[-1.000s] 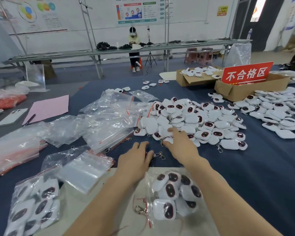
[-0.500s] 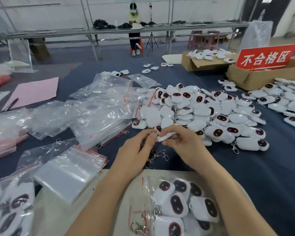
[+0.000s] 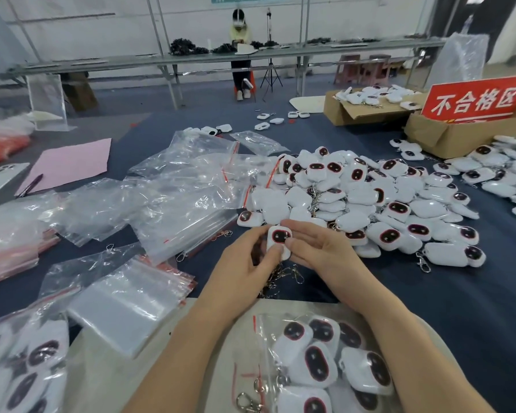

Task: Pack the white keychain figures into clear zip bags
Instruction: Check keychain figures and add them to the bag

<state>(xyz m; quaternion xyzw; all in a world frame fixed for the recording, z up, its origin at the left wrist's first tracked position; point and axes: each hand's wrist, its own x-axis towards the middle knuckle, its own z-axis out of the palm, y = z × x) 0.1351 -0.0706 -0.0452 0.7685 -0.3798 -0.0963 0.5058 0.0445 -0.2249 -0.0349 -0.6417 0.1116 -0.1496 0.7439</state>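
Both hands hold one white keychain figure [image 3: 278, 240] with a dark red-rimmed face, just above the blue table. My left hand [image 3: 242, 272] pinches its lower left side; my right hand [image 3: 319, 251] grips its right side with thumb on the front. Its metal clasp chain [image 3: 283, 275] hangs below. A large pile of white figures [image 3: 370, 198] lies right behind the hands. A clear zip bag [image 3: 319, 362] holding several figures lies near me on a beige board. Empty clear zip bags [image 3: 173, 201] spread to the left.
A stack of flat zip bags [image 3: 125, 302] and another filled bag [image 3: 27, 359] lie at the near left. Cardboard boxes [image 3: 438, 135] with a red sign [image 3: 474, 99] stand at the far right. Pink paper [image 3: 69, 162], a pen and a phone lie far left. A person sits at a distant bench.
My right hand picked one figure off the pile's near edge. Both hands brought it together and turned it so its dark face points up toward me.
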